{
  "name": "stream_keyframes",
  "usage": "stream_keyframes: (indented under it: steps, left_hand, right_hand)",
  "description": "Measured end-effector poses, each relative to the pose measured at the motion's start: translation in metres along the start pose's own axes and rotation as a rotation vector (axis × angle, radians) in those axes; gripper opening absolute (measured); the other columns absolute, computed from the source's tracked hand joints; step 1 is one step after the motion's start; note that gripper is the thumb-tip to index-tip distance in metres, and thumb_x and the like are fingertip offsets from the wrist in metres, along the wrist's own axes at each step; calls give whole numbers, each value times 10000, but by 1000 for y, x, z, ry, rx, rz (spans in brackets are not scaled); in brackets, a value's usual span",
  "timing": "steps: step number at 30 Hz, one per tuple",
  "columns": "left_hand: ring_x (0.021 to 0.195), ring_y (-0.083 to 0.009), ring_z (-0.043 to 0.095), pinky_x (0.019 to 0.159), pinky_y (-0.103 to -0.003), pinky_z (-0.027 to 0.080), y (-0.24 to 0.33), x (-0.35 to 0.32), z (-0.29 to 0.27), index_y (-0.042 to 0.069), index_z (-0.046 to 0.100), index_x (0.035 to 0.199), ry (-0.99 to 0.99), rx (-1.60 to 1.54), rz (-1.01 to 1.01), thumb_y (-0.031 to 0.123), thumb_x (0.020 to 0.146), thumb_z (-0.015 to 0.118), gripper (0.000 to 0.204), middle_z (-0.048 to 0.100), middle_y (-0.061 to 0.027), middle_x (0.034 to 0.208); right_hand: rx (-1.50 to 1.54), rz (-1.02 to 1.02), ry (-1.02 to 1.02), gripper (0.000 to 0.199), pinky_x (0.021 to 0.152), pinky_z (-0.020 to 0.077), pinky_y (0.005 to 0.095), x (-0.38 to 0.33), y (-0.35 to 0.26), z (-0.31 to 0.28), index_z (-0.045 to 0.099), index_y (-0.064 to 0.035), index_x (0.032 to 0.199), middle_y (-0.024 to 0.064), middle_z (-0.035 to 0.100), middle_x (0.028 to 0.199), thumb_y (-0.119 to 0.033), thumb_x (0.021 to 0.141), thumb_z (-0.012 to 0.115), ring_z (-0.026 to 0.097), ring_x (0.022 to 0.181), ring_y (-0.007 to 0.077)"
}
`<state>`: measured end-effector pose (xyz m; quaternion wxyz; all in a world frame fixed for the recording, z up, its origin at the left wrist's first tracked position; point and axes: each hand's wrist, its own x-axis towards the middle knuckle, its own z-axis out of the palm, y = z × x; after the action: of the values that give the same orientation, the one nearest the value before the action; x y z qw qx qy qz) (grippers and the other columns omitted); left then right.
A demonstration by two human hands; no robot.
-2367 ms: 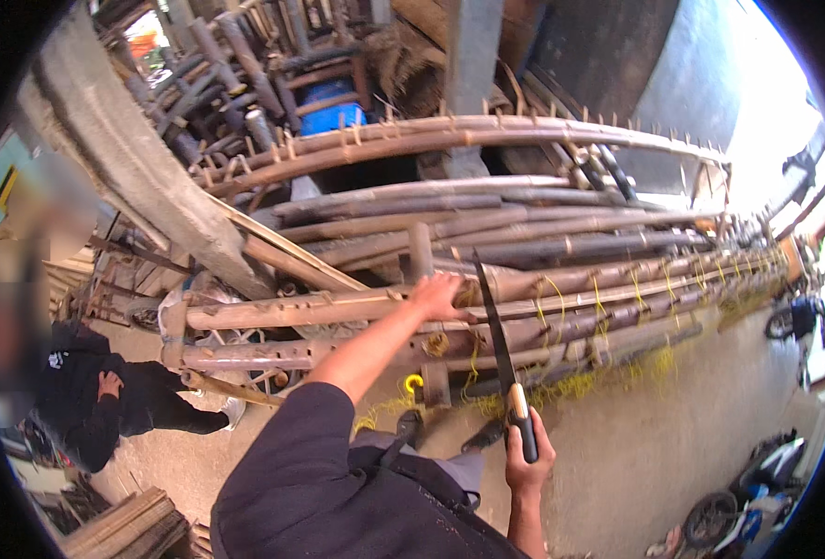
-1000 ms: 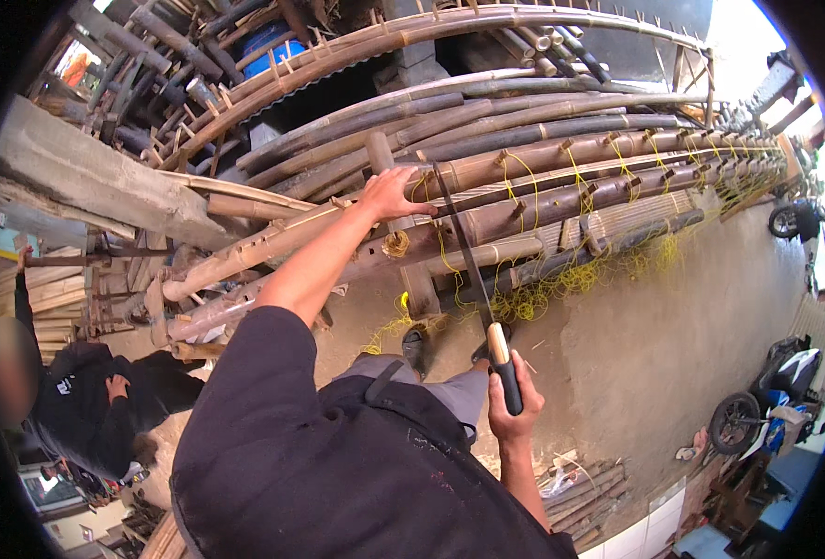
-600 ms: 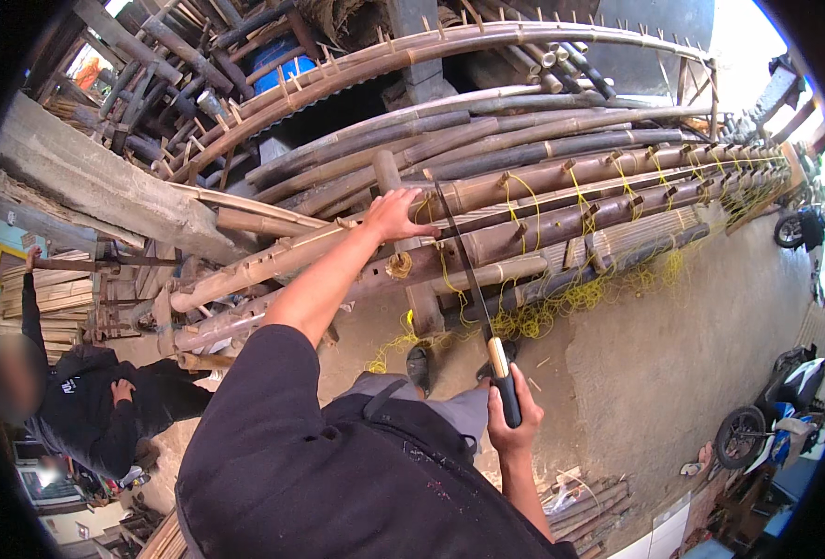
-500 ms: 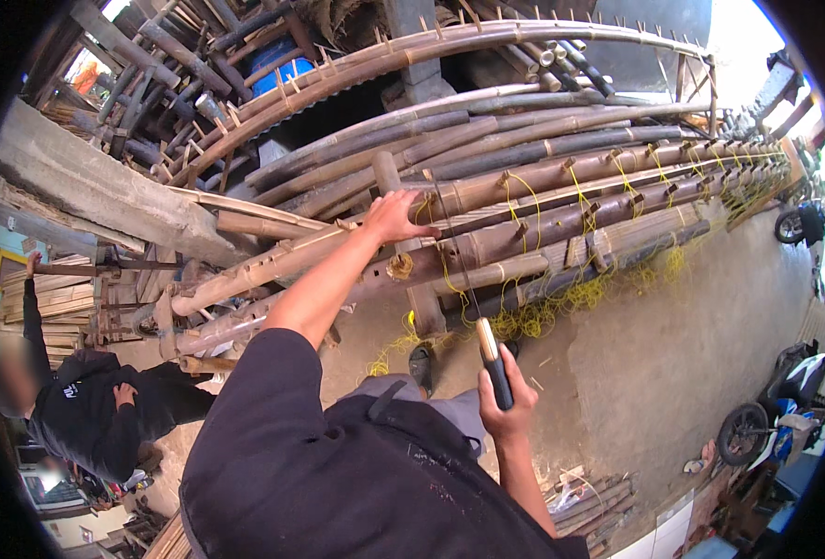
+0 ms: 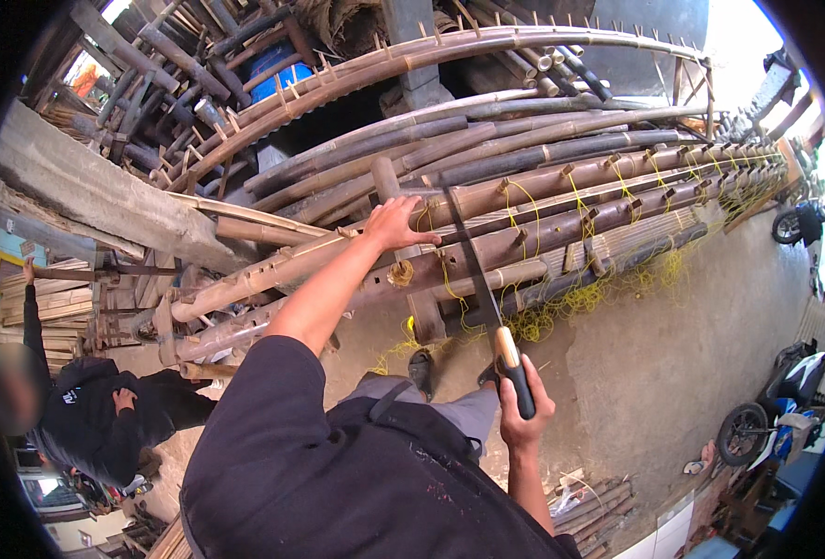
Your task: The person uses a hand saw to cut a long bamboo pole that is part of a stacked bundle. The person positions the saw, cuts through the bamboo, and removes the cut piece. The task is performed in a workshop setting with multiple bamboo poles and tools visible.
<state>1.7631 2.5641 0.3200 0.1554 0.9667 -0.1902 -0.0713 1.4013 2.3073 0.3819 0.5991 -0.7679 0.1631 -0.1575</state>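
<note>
In my right hand [image 5: 527, 402] is a handsaw [image 5: 479, 270], held closed around its black and pale-wood handle. Its long dark blade slants up and away across the bamboo poles, its far end over the brown far bamboo pole [image 5: 487, 194]. Just left of the blade, my left hand [image 5: 395, 224] grips that pole from above, thumb on the near side and fingers over the top. The darker near bamboo pole [image 5: 524, 244] runs alongside, with holes, short pegs and yellow string [image 5: 524, 203]. Whether the teeth touch the pole I cannot tell.
Loose yellow string [image 5: 533, 324] hangs and lies tangled under the poles. An upright post [image 5: 425, 317] stands beneath them. More bamboo poles [image 5: 356, 154] lie behind. At left a person in black [image 5: 86, 419] raises an arm; a motorbike [image 5: 757, 424] stands at right.
The saw and my right hand have moved slightly right and nearer to me, and the blade's broad side now shows more. My left hand stays on the far pole.
</note>
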Motion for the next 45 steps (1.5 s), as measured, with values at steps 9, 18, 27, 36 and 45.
stream_keyframes:
  steps: [9,18,27,36,45]
  left_hand:
    - [1416,-367,530,1165,-508,431,2,-1,0,62,523,1533,-47,-7,-29,981,594,716,1329,586,-188,1490]
    - [1417,-363,530,1165,-504,433,2,-1,0,69,531,1530,-56,-17,-27,949,601,749,1298,582,-177,1504]
    - [1401,-366,540,1161,-507,436,4,0,0,72,543,1527,-26,-16,-8,936,600,762,1286,593,-183,1488]
    - [1334,-368,574,1128,-482,455,-6,3,9,24,544,1518,4,29,51,931,631,751,1285,626,-201,1431]
    - [1355,-371,571,1144,-491,449,-2,-2,6,49,543,1524,-5,7,9,932,607,767,1292,628,-204,1425]
  right_hand:
    - [-160,-176,-18,519,777,597,312,-15,-11,-2,685,30,1375,213,798,1027,-90,884,803,784,848,188]
    - [-182,-194,-34,510,737,595,318,-21,-8,4,695,16,1360,205,797,997,-77,870,805,784,792,200]
    - [-171,-242,-25,521,731,593,312,-20,1,9,682,17,1374,216,791,1000,-73,875,799,796,822,216]
    - [-118,-178,-39,480,787,616,330,-16,5,10,689,31,1353,207,800,996,-61,890,776,807,869,217]
    - [-164,-196,-53,522,732,593,318,-13,4,15,682,-10,1381,201,785,982,-107,884,808,798,827,214]
